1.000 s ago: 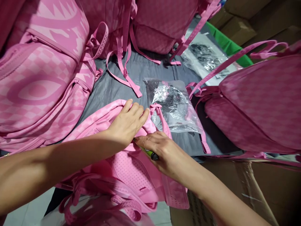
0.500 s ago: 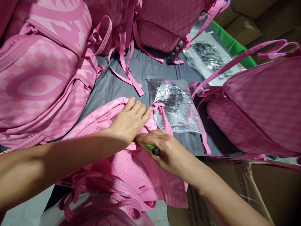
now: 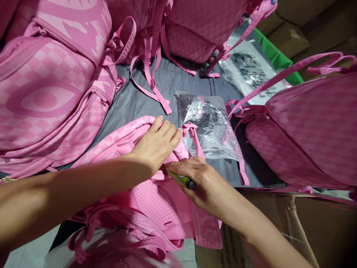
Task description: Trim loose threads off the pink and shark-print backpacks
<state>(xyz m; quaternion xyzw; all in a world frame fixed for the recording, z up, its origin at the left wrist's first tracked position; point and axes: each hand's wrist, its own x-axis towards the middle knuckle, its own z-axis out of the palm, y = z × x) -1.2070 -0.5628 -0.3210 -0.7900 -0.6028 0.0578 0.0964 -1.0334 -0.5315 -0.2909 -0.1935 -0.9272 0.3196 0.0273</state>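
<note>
A pink checkered backpack point(image 3: 150, 201) lies back side up in front of me on a grey table point(image 3: 134, 104). My left hand point(image 3: 156, 143) rests on its top edge with the fingers curled over the fabric, beside the knotted top handle point(image 3: 192, 134). My right hand point(image 3: 200, 182) presses on the backpack just below and holds a green pen-like tool with a black end point(image 3: 181, 180). The tool's tip is hidden under my left hand.
More pink backpacks crowd the left point(image 3: 50, 85), the back point(image 3: 200, 26) and the right point(image 3: 309, 126). A clear plastic bag point(image 3: 209, 126) lies on the table past my hands, another point(image 3: 248, 70) further back. A cardboard box point(image 3: 312, 230) stands at the lower right.
My hands have barely moved; the view has drifted a little, and my right hand with the green tool has shifted slightly right.
</note>
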